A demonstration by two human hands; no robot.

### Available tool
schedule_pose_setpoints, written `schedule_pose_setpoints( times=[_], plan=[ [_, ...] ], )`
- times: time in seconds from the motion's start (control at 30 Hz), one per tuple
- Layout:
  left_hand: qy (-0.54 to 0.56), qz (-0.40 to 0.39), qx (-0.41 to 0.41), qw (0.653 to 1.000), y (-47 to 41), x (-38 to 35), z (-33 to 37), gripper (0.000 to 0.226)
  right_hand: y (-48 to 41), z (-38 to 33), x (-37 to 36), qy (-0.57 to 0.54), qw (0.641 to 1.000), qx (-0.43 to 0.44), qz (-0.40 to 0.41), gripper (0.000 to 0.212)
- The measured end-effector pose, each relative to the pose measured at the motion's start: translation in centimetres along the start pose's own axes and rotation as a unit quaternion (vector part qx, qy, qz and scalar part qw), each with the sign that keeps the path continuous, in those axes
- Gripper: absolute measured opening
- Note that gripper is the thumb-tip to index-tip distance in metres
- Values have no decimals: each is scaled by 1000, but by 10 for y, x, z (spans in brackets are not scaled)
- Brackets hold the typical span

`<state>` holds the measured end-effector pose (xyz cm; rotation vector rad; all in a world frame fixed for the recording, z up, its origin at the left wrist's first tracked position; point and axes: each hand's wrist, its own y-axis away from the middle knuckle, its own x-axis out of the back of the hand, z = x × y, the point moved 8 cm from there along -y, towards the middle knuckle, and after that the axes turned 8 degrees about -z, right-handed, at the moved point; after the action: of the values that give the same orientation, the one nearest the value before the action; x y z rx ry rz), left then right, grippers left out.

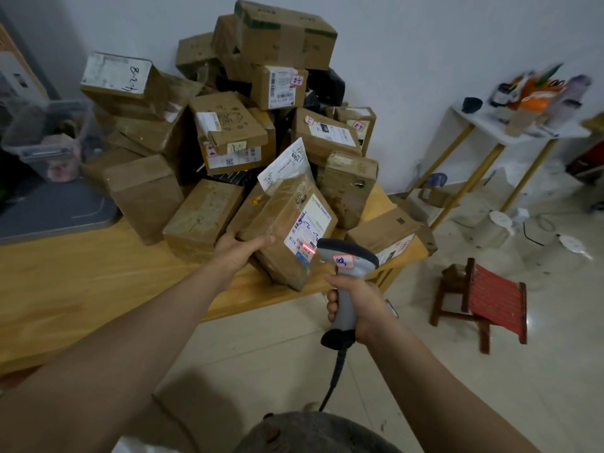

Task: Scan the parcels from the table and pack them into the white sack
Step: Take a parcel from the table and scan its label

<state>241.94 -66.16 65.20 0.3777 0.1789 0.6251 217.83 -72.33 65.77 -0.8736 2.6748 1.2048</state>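
Head view. My left hand (pixel 240 248) grips the near edge of a brown tape-wrapped cardboard parcel (pixel 277 243), thumb across its top face, fingers curled under. The parcel is tilted at the front edge of the pale wooden table (pixel 65 273), at the foot of the heap of brown cardboard boxes (pixel 228 125). My right hand (pixel 356 305) is wrapped round the handle of a grey corded barcode scanner (pixel 346 256). Its red laser line (pixel 308 248) lies on the parcel's white shipping label (pixel 310 227). Scanner nose just beside the label.
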Motion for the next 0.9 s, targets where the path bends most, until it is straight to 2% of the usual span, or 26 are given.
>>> schedule_pose_setpoints(
  times=[0.23,0.37,0.67,0.8,0.83,0.9],
  plan=[
    [-7,4,-11,1000,0,0,1,80,3,0,-4,-23,1000,-3,-13,18],
    [-4,5,-15,1000,1,0,1,91,2,0,-6,-25,999,-6,-19,17],
    [13,10,-24,1000,7,1,2,99,0,2,-12,-49,998,3,-37,16],
    [50,11,-16,999,20,13,2,119,2,-4,-27,-39,995,35,-88,15],
    [66,5,-12,998,26,19,1,118,4,-6,-34,-29,993,41,-105,13],
    [111,-6,-11,994,40,38,-1,102,6,-10,-53,-1,989,47,-142,16]
  ],
)
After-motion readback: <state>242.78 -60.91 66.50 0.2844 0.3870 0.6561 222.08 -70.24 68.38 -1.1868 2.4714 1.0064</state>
